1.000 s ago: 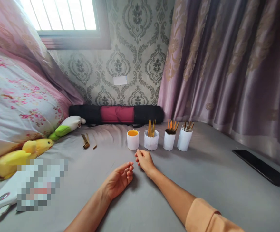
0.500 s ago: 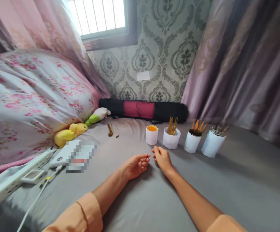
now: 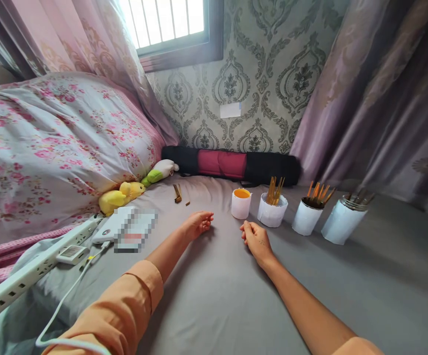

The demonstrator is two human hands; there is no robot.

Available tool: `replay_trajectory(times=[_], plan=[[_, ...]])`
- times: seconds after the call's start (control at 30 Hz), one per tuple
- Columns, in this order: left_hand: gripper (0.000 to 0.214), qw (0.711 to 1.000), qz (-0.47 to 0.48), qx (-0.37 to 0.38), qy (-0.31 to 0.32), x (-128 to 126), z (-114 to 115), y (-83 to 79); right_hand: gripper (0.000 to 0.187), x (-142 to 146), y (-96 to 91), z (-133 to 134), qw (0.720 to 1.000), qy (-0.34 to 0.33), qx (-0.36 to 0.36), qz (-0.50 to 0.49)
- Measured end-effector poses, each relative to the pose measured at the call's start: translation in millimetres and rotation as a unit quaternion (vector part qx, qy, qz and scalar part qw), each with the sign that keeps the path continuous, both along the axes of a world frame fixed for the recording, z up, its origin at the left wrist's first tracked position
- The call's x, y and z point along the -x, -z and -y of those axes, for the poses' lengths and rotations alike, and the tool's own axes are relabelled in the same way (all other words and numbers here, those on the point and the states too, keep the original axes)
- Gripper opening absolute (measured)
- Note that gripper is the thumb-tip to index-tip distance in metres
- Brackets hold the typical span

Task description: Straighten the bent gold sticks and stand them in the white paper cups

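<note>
My left hand (image 3: 198, 224) rests palm up on the grey bed sheet (image 3: 221, 296), fingers loosely curled and apart, holding nothing. My right hand (image 3: 255, 239) lies on the sheet a short way to its right, fingers curled inward, with nothing visible in them. Just beyond stands a row of white cups: one with an orange top (image 3: 241, 203), one with yellow sticks (image 3: 272, 208), one with orange-tipped sticks (image 3: 309, 215), and a jar with dark sticks (image 3: 343, 220). A few brown sticks (image 3: 178, 194) lie loose on the sheet beyond my left hand.
A floral pillow (image 3: 58, 148) and yellow and green plush toys (image 3: 122, 195) lie at the left. A white power strip (image 3: 32, 268) with cable and a small white device (image 3: 108, 229) sit at the near left. A black and red roll (image 3: 232, 165) lies against the wall. Curtains hang at the right.
My left hand has slid forward and left, away from my right hand, toward the loose brown sticks. The view has turned left, bringing in the power strip.
</note>
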State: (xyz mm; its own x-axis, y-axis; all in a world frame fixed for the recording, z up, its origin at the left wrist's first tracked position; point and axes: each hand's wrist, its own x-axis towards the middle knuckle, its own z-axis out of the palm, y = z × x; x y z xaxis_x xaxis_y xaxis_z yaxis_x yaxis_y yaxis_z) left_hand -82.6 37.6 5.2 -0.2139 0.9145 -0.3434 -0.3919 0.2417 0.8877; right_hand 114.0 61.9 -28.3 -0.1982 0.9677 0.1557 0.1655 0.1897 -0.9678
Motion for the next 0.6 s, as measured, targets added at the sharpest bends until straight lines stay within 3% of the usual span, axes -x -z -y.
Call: replay_trajectory(times=[0.2, 0.33, 0.47, 0.6], plan=[[0.008, 0.992, -0.111, 0.004, -0.059, 26, -10, 0.3, 0.043, 1, 2.1, -2, 1.0, -0.006, 0.002, -0.008], [0.01, 0.971, -0.215, 0.021, -0.104, 44, -19, 3.2, 0.044, 0, 3.7, -2, 1.0, -0.005, -0.002, -0.005], [0.007, 0.929, -0.343, 0.047, -0.131, 65, -28, 7.6, 0.042, 0, 4.0, -2, 1.0, -0.005, -0.003, -0.004], [0.008, 0.869, -0.475, 0.061, -0.128, 83, -33, 8.1, 0.041, 1, 1.9, -2, 1.0, -0.005, 0.006, -0.006]])
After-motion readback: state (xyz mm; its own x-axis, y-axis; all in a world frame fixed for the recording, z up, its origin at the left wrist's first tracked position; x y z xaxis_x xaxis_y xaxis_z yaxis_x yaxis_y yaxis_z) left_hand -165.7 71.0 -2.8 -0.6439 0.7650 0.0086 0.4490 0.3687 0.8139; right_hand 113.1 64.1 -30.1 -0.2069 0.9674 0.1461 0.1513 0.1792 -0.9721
